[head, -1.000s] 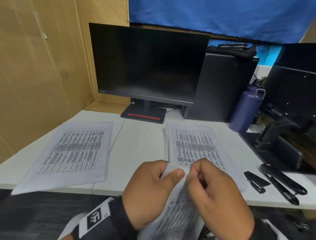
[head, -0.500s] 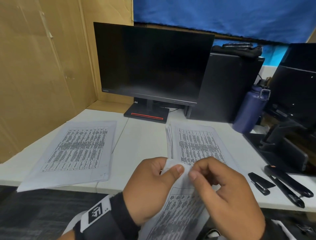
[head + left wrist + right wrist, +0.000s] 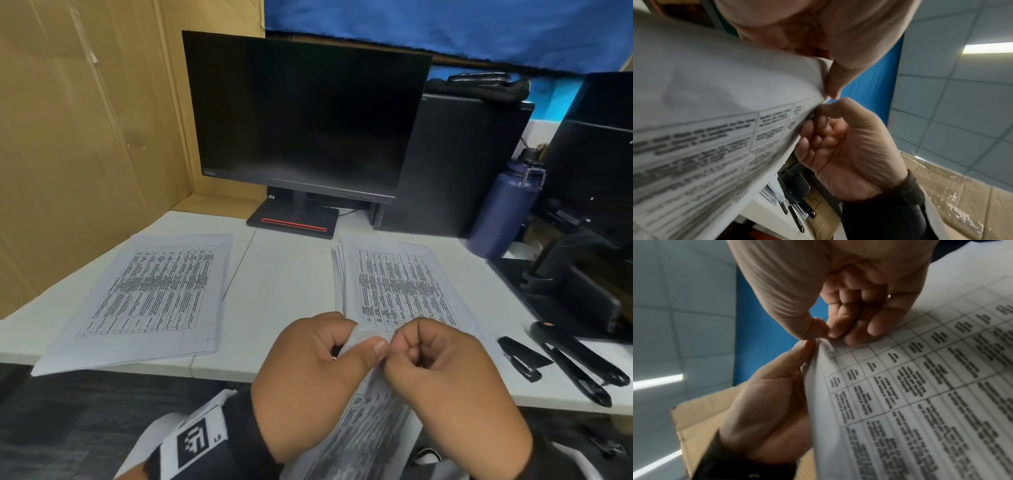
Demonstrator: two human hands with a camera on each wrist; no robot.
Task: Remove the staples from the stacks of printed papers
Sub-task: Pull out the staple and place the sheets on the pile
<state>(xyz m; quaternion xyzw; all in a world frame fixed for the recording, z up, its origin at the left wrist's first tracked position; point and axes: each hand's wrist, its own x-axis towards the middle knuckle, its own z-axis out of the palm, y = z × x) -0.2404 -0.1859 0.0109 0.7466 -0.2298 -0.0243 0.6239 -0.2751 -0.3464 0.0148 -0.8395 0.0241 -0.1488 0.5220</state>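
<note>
Left hand (image 3: pixel 308 383) grips the top corner of a held paper set (image 3: pixel 370 431), thumb over the front, fingers behind. Right hand (image 3: pixel 455 387) pinches at that same corner, fingers curled tight; staple itself too small to tell. Just beyond both hands, a printed stack (image 3: pixel 394 284) on the desk (image 3: pixel 284 284); another stack (image 3: pixel 150 298) well left. Right of the right hand: staple remover (image 3: pixel 522 358), black stapler (image 3: pixel 579 363). Farther back: monitor (image 3: pixel 301 116), blue bottle (image 3: pixel 503 209).
</note>
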